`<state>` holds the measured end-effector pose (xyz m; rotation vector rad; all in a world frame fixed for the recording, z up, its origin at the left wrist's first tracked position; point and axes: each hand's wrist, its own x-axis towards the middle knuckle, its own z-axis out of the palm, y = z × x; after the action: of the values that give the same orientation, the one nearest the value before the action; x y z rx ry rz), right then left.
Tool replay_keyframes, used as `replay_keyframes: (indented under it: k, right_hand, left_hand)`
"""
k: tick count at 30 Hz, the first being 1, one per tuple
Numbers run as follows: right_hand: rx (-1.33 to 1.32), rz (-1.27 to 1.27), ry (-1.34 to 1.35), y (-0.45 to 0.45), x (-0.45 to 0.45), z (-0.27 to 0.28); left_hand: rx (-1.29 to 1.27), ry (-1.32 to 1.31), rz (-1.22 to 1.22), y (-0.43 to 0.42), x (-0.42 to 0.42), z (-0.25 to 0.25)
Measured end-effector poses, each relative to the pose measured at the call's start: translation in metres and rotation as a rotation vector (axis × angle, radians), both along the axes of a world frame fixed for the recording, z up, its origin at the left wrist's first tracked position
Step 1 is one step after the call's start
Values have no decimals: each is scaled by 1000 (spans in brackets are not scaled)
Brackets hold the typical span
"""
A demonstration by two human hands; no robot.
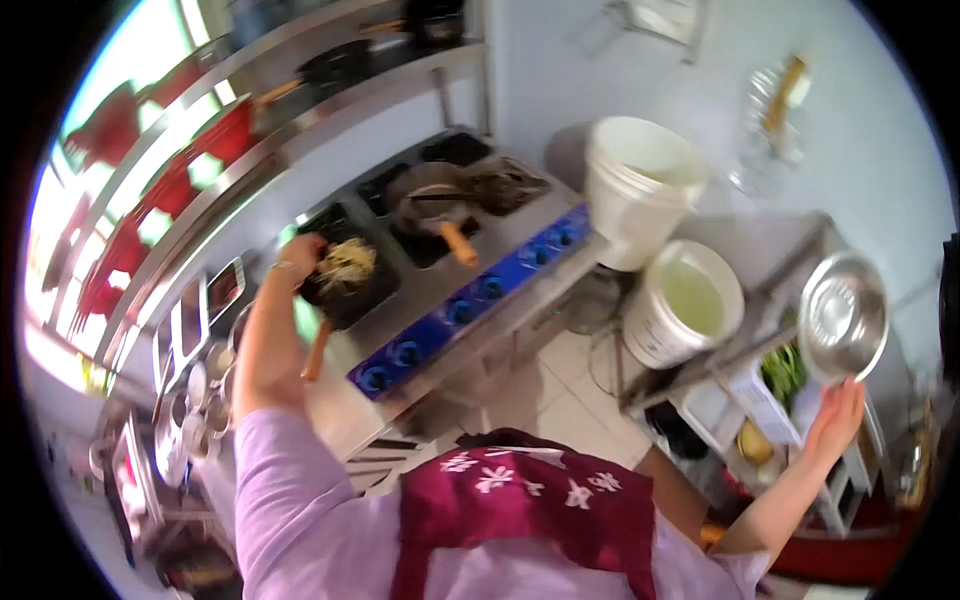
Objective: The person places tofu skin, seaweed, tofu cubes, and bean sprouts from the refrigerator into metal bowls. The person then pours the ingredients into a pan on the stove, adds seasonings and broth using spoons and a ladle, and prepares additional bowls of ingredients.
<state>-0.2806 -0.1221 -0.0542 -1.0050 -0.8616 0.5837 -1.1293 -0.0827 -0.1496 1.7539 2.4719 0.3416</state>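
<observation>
Shredded pale food [347, 264] lies in a dark pan [352, 305] on the stove [405, 300], the left hand [304, 252] right at its edge; blur makes it hard to say whether those fingers are pinching any. Off to the other side, the right hand [838, 415] holds a steel bowl [845, 315] by its rim. Farther along the stove sits another pan [415, 195], with two white buckets [636, 215] beyond the stove's end.

Glossy metal bowl [845, 315]; smooth plastic buckets [632, 222]; wooden-looking pan handle [317, 350]; matt cloth apron [530, 515]
</observation>
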Motion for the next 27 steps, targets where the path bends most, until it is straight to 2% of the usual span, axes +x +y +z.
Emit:
replay_keyframes:
  k: [1, 2, 3, 4, 5, 6, 7, 8, 9, 10, 11, 12, 13, 15, 23, 25, 27]
  right_hand:
    - [105, 1, 24, 5, 60, -5]
    - [154, -77, 74, 6, 78, 17]
    - [223, -122, 38, 12, 125, 21]
    - [162, -344, 29, 9, 108, 53]
    - [175, -328, -75, 10, 137, 62]
    - [164, -370, -21, 10, 156, 73]
    - [143, -429, -64, 13, 183, 76]
    - [110, -480, -41, 16, 203, 77]
    - [113, -499, -5, 19, 221, 73]
    - [94, -545, 53, 24, 237, 72]
    - [64, -545, 53, 24, 262, 68]
    - [-5, -619, 71, 18, 248, 76]
    - [27, -621, 102, 23, 283, 62]
    - [-46, -687, 140, 20, 301, 54]
    - [-36, -780, 332, 21, 362, 14]
    - [-65, -832, 325, 20, 358, 14]
    - [-51, -781, 365, 22, 374, 2]
  left_hand:
    - [-37, -21, -69, -8, 16, 14]
    - [19, 0, -122, -5, -9, -6]
    - [89, 60, -169, -11, 10, 5]
    - [176, 126, -197, -6, -19, -15]
    - [-93, 219, 38, 2, 5, 5]
    - [34, 319, -119, 4, -25, -13]
    - [46, 192, -23, 5, -20, -11]
    - [5, 216, 21, 9, -25, -12]
    - [174, 157, 58, 10, -39, -30]
    - [229, 168, 28, 15, -47, -35]
    - [273, 23, 12, 18, -49, -36]
    - [313, 60, 0, 19, -45, -33]
    - [351, 100, -4, 19, -36, -28]
    - [343, 70, -21, 20, -30, -17]
    - [396, -56, -77, 14, -22, -1]
    - [412, -75, -57, 14, -20, -1]
    - [353, -132, 10, 17, -18, 3]
